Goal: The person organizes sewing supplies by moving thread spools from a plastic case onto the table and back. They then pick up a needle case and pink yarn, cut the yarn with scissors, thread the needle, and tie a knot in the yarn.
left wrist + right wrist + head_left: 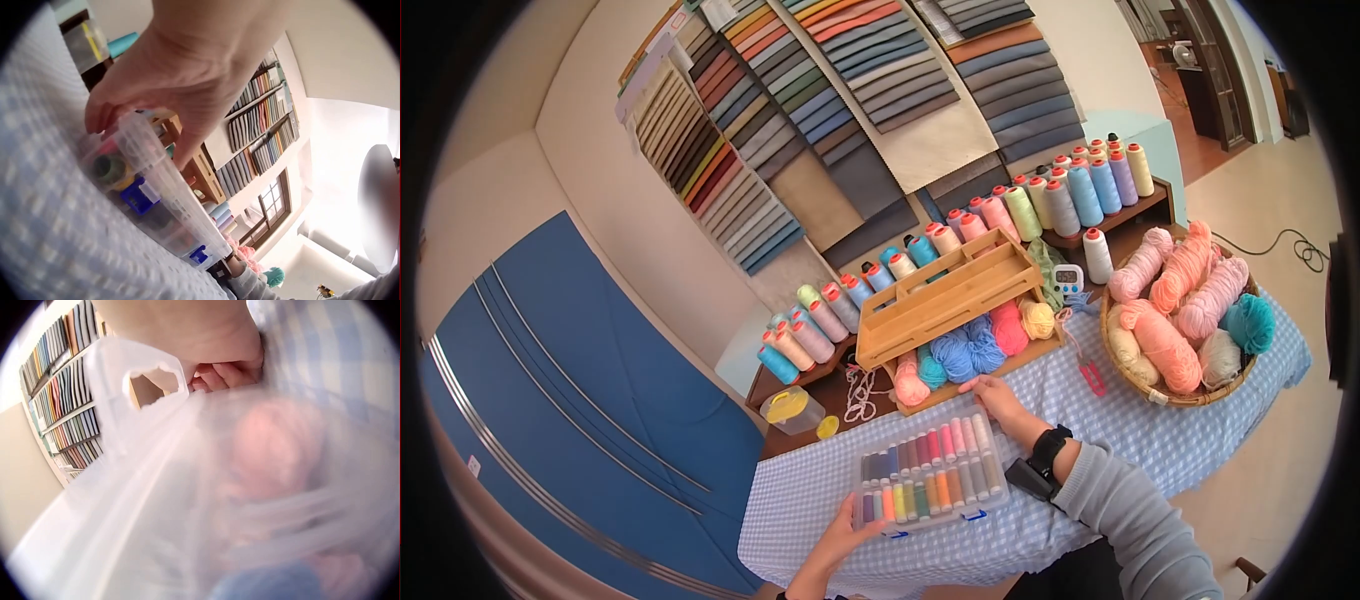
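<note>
A clear plastic case [945, 517] of small thread spools [930, 447] lies on the checked cloth, its blue latches [140, 195] facing me. At its left end my left hand [847, 535] grips the corner, thumb and fingers on either side in the left wrist view. My right hand [1000, 400] is at the far right corner, close to the lower wooden tray's front edge. In the right wrist view its fingers [228, 376] are bent beyond the case's handle cut-out; I cannot tell whether they hold anything. A wooden organizer [950, 300] sits tilted above yarn balls [967, 350].
A wicker basket [1170, 397] of yarn skeins stands at the right on the checked tablecloth [1080, 430]. Large thread cones [1084, 192] line the back shelf. A small white timer [1068, 278], pink scissors [1091, 377] and a yellow-lidded tub [792, 411] are nearby.
</note>
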`<action>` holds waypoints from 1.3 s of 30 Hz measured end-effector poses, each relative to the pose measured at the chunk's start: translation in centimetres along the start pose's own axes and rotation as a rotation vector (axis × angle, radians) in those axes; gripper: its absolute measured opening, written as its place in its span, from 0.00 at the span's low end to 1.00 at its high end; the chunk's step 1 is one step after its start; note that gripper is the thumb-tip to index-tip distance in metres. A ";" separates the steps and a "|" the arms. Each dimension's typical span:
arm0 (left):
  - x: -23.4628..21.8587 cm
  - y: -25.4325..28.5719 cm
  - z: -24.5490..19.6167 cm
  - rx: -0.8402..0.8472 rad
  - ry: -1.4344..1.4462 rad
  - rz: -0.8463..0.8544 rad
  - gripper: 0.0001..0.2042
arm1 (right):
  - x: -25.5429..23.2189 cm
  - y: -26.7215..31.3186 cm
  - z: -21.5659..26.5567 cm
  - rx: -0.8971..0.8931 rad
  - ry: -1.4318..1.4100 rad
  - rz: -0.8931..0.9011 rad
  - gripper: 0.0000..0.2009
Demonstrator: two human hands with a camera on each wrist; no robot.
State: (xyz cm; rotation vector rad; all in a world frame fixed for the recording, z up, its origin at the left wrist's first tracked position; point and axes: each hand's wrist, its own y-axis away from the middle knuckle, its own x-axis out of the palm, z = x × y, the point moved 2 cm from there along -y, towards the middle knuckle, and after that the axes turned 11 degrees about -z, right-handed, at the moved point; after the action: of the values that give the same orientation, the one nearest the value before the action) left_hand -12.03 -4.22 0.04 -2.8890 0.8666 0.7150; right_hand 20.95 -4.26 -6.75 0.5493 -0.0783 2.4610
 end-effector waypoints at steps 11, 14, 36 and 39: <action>-2.4 1.5 -5.3 -0.006 -0.192 0.219 0.33 | 0.1 1.2 2.0 0.121 0.201 0.232 0.11; -2.6 1.9 -6.6 -0.096 -0.040 0.180 0.31 | 0.3 1.6 2.4 0.141 0.152 0.211 0.11; -6.7 -13.8 -1.0 0.010 1.035 -0.356 0.25 | -0.1 1.0 1.3 0.149 0.047 0.151 0.15; -5.9 -16.8 2.0 0.009 1.132 -0.130 0.25 | -0.4 0.9 1.6 0.126 0.080 0.138 0.15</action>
State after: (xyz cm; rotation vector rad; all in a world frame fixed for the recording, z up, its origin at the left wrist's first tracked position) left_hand -8.29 13.29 -0.69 -3.1385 0.6453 -1.0441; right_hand 21.30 -5.47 -5.38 0.5135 0.0739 2.6331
